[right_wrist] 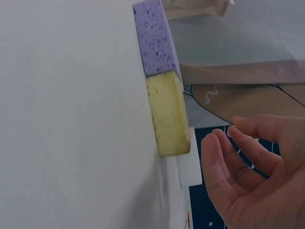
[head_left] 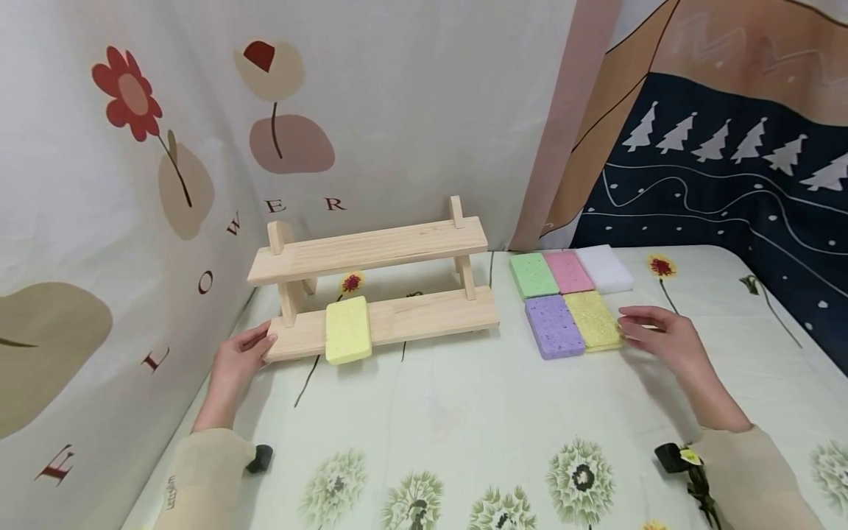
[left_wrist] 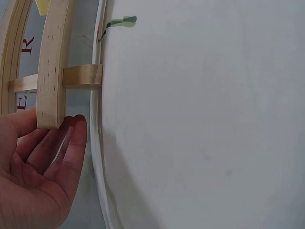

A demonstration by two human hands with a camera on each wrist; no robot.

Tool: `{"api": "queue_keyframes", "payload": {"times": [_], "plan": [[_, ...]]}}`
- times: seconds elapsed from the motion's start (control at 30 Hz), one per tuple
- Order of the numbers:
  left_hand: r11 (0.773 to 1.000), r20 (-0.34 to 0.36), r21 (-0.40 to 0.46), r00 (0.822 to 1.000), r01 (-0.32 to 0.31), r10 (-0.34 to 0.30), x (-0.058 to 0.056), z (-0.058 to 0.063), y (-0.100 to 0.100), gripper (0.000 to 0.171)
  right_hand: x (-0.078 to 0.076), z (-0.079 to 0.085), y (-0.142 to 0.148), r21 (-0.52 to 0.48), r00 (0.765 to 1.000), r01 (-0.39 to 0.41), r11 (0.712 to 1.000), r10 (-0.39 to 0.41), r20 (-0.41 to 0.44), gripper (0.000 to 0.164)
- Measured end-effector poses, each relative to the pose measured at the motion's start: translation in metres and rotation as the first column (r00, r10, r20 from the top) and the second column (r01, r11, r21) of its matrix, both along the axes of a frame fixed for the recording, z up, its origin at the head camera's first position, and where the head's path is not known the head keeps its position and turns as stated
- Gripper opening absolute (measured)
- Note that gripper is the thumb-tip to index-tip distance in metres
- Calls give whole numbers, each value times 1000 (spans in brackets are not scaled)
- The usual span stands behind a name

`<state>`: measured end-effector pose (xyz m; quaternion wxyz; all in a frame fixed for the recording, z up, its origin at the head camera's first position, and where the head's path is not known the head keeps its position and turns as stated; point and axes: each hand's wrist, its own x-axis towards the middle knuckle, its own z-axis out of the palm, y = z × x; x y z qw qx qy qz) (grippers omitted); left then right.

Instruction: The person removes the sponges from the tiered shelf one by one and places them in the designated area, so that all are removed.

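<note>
A two-tier wooden shelf (head_left: 424, 313) stands at the left of the table. My left hand (head_left: 241, 353) grips the left end of its lower board, thumb on one side and fingers on the other, as the left wrist view also shows. A pale yellow sponge (head_left: 348, 330) lies across that lower board, its near end past the front edge. Right of the shelf, my right hand (head_left: 656, 335) hovers with loosely bent fingers beside a speckled yellow sponge (head_left: 592, 320). In the right wrist view nothing is between its thumb and fingers, and a gap separates them from the yellow sponge (right_wrist: 167, 114).
Beside the yellow sponge lies a purple sponge (head_left: 555, 327). Behind them sit a green sponge (head_left: 533, 276), a pink sponge (head_left: 568, 271) and a white sponge (head_left: 604, 268). Printed cloth hangs behind the flowered tablecloth (head_left: 450, 419). The shelf's upper board (head_left: 377, 246) overhangs the lower one's back.
</note>
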<state>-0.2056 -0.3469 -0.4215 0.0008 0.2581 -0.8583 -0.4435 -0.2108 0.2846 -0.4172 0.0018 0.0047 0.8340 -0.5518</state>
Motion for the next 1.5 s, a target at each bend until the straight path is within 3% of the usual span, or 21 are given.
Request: {"api": "queue_keyframes", "payload": {"times": [0.3,0.8,1.5], "plan": [[1000,-5,-2,1000,9,-9,0,0,0,51,1,7,-31,-39,999,-50,998,50,14,51],[1000,-18,-15,1000,16,-16,1,-1,-1,51,-7,-3,-104,-46,988,-153,987,153,8,36],[1000,-28,-13,999,25,-26,2,-1,-1,52,-8,-4,-210,-181,956,-284,941,293,24,29]]}}
